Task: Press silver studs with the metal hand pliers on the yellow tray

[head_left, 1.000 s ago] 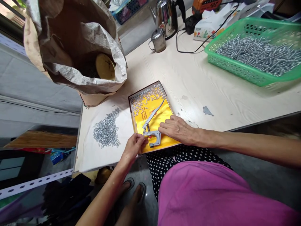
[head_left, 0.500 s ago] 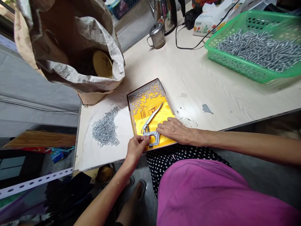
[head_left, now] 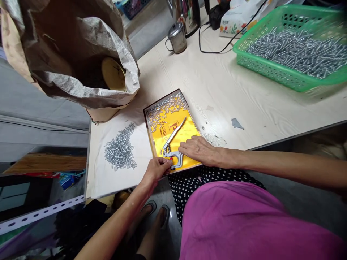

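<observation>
Gray Tool in a Tray

The gray tool is laid on the tray's yellow bottom, on the table. At its near end the left hand is placed, fingers bunched — what is pinched cannot be told. By the tool's right edge the right hand is curled; its grip cannot be told. Small metal bits are spread at the tray's far end — more are piled to its left and in a green basket.

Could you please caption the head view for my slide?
Right hand on pliers, left hand near their jaws, over a tray of metal pieces.
</observation>
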Demonstrator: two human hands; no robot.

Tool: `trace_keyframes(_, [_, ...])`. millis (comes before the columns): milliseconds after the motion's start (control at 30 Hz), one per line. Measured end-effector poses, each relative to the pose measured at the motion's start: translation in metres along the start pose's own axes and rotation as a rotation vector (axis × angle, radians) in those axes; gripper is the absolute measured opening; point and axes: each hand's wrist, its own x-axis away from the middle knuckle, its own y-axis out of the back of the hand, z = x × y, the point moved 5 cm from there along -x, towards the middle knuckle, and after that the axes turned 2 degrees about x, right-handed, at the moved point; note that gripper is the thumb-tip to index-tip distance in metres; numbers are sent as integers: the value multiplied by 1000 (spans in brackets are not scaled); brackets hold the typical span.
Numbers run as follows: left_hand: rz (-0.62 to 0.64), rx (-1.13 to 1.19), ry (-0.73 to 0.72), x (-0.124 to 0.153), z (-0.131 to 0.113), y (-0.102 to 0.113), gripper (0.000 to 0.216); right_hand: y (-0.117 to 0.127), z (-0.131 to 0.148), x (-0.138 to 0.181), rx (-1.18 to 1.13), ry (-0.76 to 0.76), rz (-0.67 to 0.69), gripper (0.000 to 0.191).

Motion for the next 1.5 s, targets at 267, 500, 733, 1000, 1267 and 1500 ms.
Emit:
trace_keyframes(267, [-64, 141, -88, 2, 3, -3, 45, 1, -1, 0, -7, -8, -7, 19])
trace_keyframes(500, [-98, 71, -123, -1, 6, -3, 37, 6, 2, -1, -14, -22, 53, 18])
trace_keyframes(733, [-10, -10, -38, -10, 6, -2, 28, 0, 1, 0, -13, -26, 47, 21])
trace_keyframes(1000, [9, -92, -83, -13, 13, -1, 32, 15, -22, -2, 71, -15, -81, 44])
trace_keyframes(1267, [-14, -26, -58, -9, 12, -4, 33, 20, -46, -19, 164, -16, -1, 91])
trace_keyframes(1500, [-21, -76, -90, -8, 13, -3, 35, 21, -40, -16, 171, -64, 18, 77])
